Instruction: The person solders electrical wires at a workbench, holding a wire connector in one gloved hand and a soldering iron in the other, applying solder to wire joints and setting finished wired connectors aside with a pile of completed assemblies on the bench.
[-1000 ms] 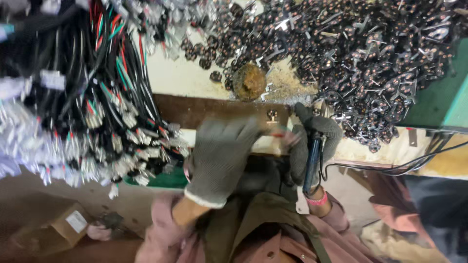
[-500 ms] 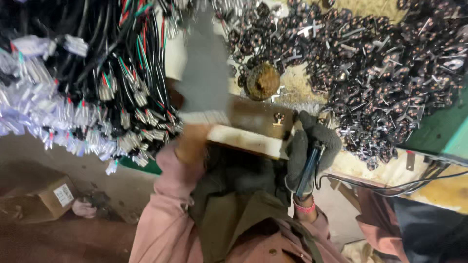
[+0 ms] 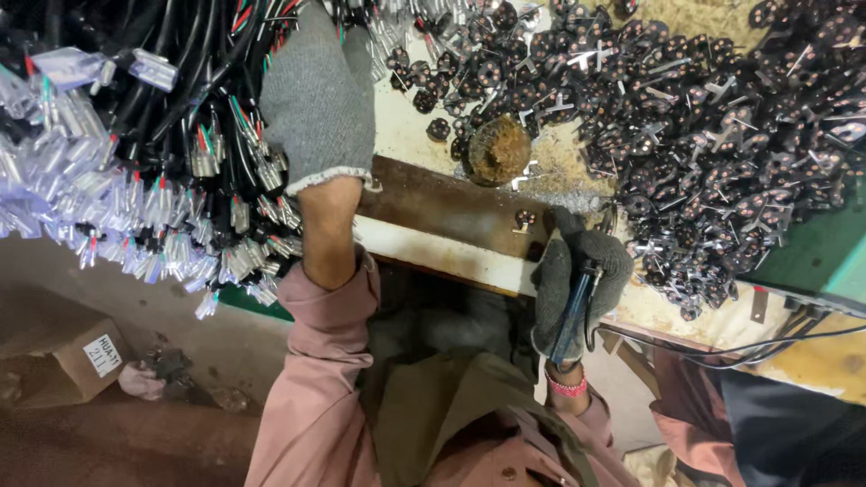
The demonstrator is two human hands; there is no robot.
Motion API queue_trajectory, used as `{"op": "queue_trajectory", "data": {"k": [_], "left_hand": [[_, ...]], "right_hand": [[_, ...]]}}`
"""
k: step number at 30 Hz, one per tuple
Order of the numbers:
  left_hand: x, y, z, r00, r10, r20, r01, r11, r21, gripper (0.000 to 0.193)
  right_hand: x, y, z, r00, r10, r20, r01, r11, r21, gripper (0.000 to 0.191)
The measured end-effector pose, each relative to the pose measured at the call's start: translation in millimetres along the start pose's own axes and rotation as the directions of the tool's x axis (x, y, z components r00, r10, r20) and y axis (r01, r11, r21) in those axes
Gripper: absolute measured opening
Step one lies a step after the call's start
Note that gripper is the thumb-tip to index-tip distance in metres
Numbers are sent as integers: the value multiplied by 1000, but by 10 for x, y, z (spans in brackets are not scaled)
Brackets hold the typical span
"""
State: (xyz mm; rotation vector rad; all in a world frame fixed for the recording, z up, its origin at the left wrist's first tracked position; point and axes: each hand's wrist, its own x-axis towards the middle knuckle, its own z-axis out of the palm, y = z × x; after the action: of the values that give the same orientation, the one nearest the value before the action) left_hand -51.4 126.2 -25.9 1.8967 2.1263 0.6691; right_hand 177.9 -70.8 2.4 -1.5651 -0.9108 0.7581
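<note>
Grey-gloved, your left hand (image 3: 317, 99) reaches into the bundle of black cables (image 3: 153, 135) with crimped terminals, fingers hidden, so its grip cannot be told. Your right hand (image 3: 577, 280) is wrapped around a dark tool handle (image 3: 574, 311) at the surface (image 3: 451, 252) edge, beside piled black plug inserts (image 3: 722, 135). Judging by this, you are picking a cable; next calls for separating one end.

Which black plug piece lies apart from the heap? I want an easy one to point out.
The single black plug piece on bare bench left of the round rusty lump; the others lie heaped together.
</note>
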Motion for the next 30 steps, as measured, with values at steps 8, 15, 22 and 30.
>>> {"op": "queue_trajectory", "data": {"k": [8,15,22,30], "left_hand": [[-582,731,-1319,985,116,-126,-117,993,-1,38],[-1130,67,-1141,410,660,629,-24,697,-716,43],[-1340,403,-736,315,465,828,432,706,-561,46],[-1611,459,-579,662,381,645,350,603,-716,18]], "right_hand": [[68,27,22,978,-205,-41,195,965,-173,25],[-66,-7,-289,999,3,-45,-18,945,-327,26],[-650,572,-322,974,-4,226,138,800,-584,21],[-492,131,-113,744,668,0,-668,744,13,23]]}}
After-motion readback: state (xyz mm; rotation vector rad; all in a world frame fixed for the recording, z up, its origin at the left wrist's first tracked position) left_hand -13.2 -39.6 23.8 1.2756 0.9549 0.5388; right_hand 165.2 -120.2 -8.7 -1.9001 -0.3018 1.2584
